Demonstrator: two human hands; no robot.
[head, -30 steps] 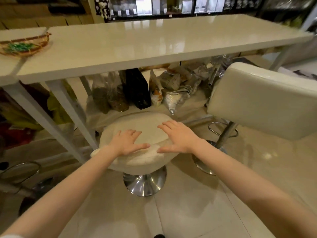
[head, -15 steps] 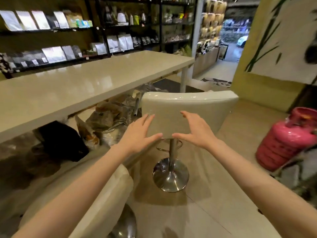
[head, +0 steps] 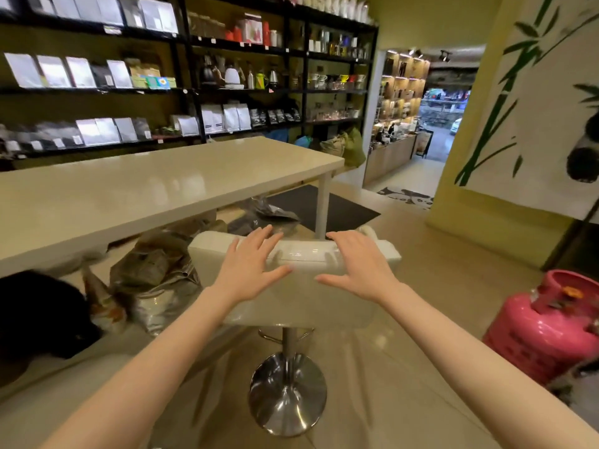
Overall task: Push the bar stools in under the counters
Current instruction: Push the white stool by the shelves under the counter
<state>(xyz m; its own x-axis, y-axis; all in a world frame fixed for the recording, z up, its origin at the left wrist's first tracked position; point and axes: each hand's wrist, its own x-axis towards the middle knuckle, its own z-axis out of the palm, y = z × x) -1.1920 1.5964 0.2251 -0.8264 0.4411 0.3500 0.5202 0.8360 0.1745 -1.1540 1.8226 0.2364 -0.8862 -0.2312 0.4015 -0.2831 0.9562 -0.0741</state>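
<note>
A cream bar stool [head: 301,296] with a low backrest and a chrome round base [head: 287,395] stands on the floor, beside the near edge of the long cream counter [head: 155,189]. My left hand [head: 251,268] lies with spread fingers on the left part of the backrest's top. My right hand [head: 358,267] lies the same way on the right part. Neither hand's fingers wrap the backrest. The stool's seat is hidden behind the backrest.
Foil and paper bags [head: 155,280] and a black bag [head: 42,315] lie under the counter. A white counter leg [head: 322,205] stands just behind the stool. A pink gas cylinder [head: 551,325] stands at the right. Dark shelves [head: 194,92] line the back wall.
I have turned right from the first stool, which sat at the counter, to this second one. Both hands have left the first seat and now rest on this backrest.
</note>
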